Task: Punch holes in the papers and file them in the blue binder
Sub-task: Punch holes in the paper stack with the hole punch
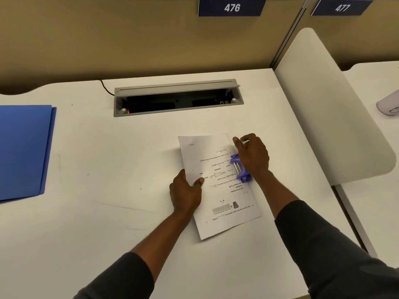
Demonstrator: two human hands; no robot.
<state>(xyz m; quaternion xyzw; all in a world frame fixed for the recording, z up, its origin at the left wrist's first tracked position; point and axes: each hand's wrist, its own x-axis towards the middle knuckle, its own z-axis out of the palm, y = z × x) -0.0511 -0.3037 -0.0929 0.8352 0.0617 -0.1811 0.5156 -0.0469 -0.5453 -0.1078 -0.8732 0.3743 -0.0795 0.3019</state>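
Observation:
A printed worksheet (pixel 218 203) lies tilted on the white desk (pixel 133 158), its right edge slid into a purple hole punch (pixel 239 168). My right hand (pixel 252 156) lies over the punch, palm on its top and fingers curled beyond its far end. At the sheet's left edge, my left hand (pixel 185 193) pinches the paper, thumb on top. The blue binder (pixel 23 152) lies closed at the far left of the desk, well apart from both hands.
A grey cable tray (pixel 177 98) with an open flap is set into the desk behind the sheet. A white side divider (pixel 323 108) rises on the right. Tan partition panels carry number plates 476 (pixel 232 7) and 477 (pixel 342 7).

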